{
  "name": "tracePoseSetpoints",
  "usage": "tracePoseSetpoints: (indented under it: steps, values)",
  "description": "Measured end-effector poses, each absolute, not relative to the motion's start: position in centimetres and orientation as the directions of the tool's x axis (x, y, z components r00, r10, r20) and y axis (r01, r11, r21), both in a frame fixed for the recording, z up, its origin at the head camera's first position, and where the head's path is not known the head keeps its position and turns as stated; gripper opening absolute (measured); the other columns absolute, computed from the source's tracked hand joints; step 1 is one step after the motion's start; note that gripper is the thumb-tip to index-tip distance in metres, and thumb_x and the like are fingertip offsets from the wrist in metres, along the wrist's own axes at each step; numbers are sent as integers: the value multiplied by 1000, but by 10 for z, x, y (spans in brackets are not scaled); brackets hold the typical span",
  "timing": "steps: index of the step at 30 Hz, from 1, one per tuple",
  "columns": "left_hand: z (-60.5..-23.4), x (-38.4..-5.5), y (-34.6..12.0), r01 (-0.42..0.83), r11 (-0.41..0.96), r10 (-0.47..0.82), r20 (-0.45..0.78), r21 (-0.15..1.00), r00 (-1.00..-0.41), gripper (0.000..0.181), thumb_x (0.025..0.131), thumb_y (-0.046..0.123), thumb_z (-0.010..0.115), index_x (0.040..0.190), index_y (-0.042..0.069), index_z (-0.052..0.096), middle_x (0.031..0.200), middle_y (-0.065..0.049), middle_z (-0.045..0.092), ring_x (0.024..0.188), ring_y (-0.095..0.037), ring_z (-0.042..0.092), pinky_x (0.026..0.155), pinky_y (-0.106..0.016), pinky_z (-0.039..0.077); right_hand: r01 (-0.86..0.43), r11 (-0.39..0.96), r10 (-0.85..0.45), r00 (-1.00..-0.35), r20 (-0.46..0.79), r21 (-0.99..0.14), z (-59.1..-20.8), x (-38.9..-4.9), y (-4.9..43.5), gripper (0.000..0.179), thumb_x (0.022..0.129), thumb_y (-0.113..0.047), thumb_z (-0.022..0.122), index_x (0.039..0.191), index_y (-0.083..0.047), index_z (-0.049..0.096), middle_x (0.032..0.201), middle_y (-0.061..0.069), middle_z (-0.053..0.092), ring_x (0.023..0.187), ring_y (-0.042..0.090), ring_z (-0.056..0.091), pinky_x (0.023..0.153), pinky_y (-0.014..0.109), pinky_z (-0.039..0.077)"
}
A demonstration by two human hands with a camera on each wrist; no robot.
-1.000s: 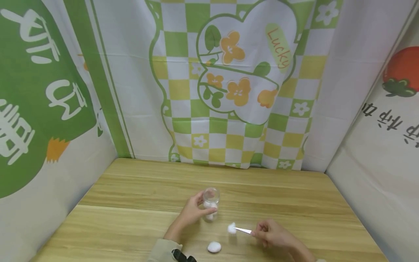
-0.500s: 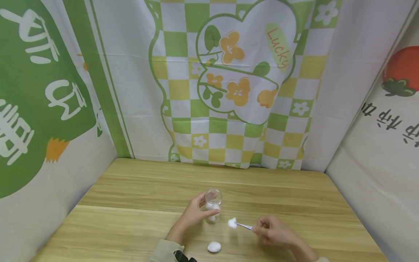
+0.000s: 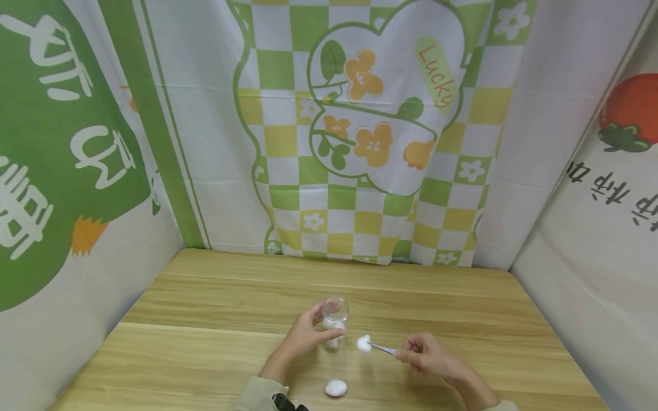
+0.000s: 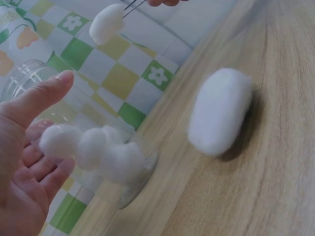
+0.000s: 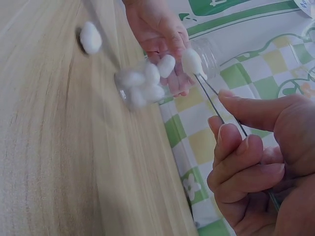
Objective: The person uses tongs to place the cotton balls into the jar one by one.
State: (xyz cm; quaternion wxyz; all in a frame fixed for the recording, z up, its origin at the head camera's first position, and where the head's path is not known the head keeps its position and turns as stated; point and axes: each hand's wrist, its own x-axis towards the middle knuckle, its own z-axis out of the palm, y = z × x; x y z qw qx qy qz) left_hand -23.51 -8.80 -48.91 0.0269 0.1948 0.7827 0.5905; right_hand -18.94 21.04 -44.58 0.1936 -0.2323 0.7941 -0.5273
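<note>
My left hand (image 3: 304,335) holds a clear glass jar (image 3: 336,309), its fingers and thumb wrapped round the side. The jar stands upright without a lid, with several white cotton balls (image 4: 120,160) in its lower part. My right hand (image 3: 429,357) pinches metal tweezers (image 3: 382,348) between thumb and fingers. A cotton ball (image 3: 364,343) is gripped in the tweezer tips, in the air just right of the jar. In the right wrist view this cotton ball (image 5: 192,61) overlaps the jar's upper part. Another cotton ball (image 3: 336,388) lies on the table in front of the jar.
The wooden table (image 3: 216,297) reaches back to a green and yellow checked curtain (image 3: 370,217). Printed cloth walls (image 3: 591,240) close in both sides. A black strap (image 3: 284,402) sits at my left sleeve.
The tweezers and their cotton ball have risen away from the table, with my right hand moving slightly up. The jar shifted a little right in my left hand, then stayed still.
</note>
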Motion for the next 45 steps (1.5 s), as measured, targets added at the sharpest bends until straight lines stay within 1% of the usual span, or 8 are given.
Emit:
tracePoseSetpoints:
  steps: [14,19,23,28,37,45]
  values:
    - [-489,-235,-87,251,237,335,164,938,-928,67,81,23,77,138,6,48,141,-18,54,133,-42,49,114,-60,38,-148,339,-570,-818,-78,-929,-437,-191,208,41,96,-14,57,83,23,44,59,-13,45,48,-5,40,43,7,32]
    - [-489,-235,-88,251,235,337,164,939,-927,67,81,23,77,139,7,47,142,-17,54,133,-42,49,114,-60,38,-153,343,-566,-821,-74,-927,-434,-193,207,41,96,-15,57,83,22,45,59,-13,46,48,-4,41,43,8,34]
    - [-489,-235,-88,261,229,346,172,938,-922,66,82,22,77,138,6,47,141,-18,54,133,-41,49,114,-60,37,-160,363,-546,-835,-71,-918,-428,-195,205,42,96,-17,58,84,22,47,57,-11,47,48,-3,41,43,10,36]
    - [-490,-236,-88,267,230,350,176,936,-920,65,82,22,76,138,5,48,140,-18,55,133,-41,49,114,-60,37,-148,400,-513,-854,-87,-905,-421,-198,201,40,95,-20,60,83,16,49,57,-10,45,48,-1,41,44,13,36]
    - [-490,-235,-87,256,223,344,170,941,-924,66,82,24,77,138,4,47,139,-19,56,133,-42,48,115,-61,36,-145,399,-508,-857,-86,-906,-414,-204,194,35,95,-19,60,82,12,51,57,-9,45,48,0,41,44,14,36]
    - [-488,-235,-86,271,233,331,186,934,-925,66,81,20,77,137,2,48,138,-22,56,131,-42,51,113,-58,39,-160,407,-497,-865,-71,-899,-408,-210,187,39,95,-20,60,82,15,49,56,-9,45,48,0,40,44,13,35]
